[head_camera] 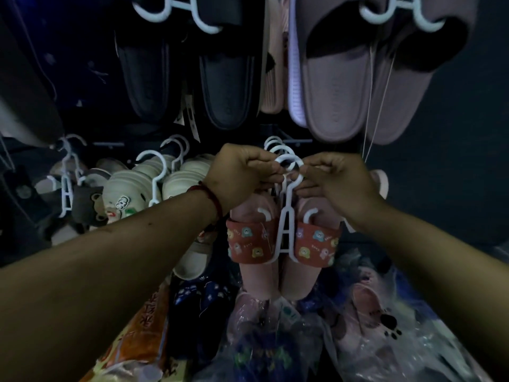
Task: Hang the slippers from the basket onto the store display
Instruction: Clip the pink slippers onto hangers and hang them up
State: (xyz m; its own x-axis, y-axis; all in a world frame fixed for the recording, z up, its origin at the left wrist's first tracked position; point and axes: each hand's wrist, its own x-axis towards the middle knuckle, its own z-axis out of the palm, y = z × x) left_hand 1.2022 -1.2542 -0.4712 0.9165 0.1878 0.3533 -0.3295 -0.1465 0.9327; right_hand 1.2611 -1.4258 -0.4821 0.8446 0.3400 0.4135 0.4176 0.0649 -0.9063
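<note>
A pair of pink slippers with red, cartoon-printed straps is carried on a white hanger, one slipper on each of its two side prongs, toes pointing down. The hanger is held up in the middle of the view by both hands: its neck, just under the hook, is pinched from the left by the curled fingers of the left hand and from the right by the thumb and fingertips of the right hand. A red bracelet is worn on the left wrist. The hook is raised just in front of a few more white hooks in the lower row of the display; whether it is already caught on the rail cannot be told. To the left in that row, cream slippers are hung on similar hangers. In the upper row, dark slippers are hung at the left and mauve slippers at the right, each pair on a white hanger. Below the held pair, more slippers wrapped in clear plastic are piled, with a paw-print pair among them at the lower right
</note>
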